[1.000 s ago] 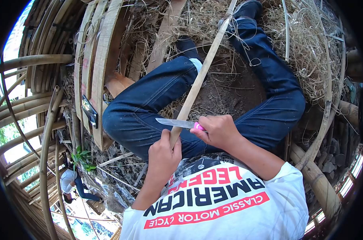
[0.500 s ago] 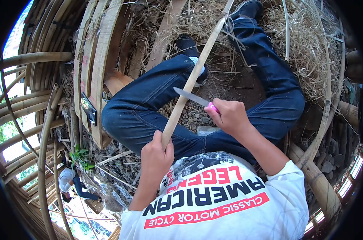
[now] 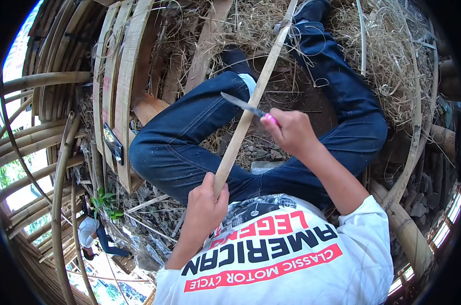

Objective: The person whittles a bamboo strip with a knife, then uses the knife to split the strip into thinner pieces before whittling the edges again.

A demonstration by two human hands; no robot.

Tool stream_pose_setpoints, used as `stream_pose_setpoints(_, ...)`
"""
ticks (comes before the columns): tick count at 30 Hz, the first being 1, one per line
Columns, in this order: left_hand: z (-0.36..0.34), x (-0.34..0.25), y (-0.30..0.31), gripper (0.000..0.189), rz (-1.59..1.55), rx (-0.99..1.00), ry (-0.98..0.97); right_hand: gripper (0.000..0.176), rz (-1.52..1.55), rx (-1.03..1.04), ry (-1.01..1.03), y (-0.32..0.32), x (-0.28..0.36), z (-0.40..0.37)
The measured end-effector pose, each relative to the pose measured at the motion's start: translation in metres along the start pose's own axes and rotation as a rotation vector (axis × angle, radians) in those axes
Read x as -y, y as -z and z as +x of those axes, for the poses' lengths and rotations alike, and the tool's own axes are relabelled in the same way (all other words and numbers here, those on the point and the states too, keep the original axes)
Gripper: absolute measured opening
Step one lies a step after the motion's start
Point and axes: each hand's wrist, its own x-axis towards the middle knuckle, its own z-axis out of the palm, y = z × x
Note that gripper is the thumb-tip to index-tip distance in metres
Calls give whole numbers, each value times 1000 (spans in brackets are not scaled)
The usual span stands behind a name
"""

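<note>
My left hand [image 3: 206, 202] is clenching tight around the near end of a long pale split-bamboo strip [image 3: 269, 63]. The strip is running up and away over my left thigh, toward the far edge of the bare dirt floor [image 3: 301, 104].

My right hand [image 3: 291, 131] is wrapping shut on a pink-handled steel knife [image 3: 239, 103]. The blade is crossing the strip partway along, touching it, tip pointing left.

My blue-jeaned legs [image 3: 189, 122] are boxing in the work. A flat grey stone [image 3: 263, 165] is lying between them, near my lap.

Tangled dry straw-coloured shavings [image 3: 393, 66] are crowding the floor's far right. Curved pale bamboo slats [image 3: 119, 76] are leaning along the left edge, with a small black rectangular object [image 3: 113, 144] against them. A thick brown bamboo pole [image 3: 403, 226] is lying at my right.

Another person in a white top [image 3: 90, 229] is crouching well apart, lower left.
</note>
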Motion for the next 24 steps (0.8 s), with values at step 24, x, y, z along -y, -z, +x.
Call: stream_pose_setpoints(24, -1, 18, -8, 20, -310, 239, 59, 37, 32, -21, -104, 24, -12, 27)
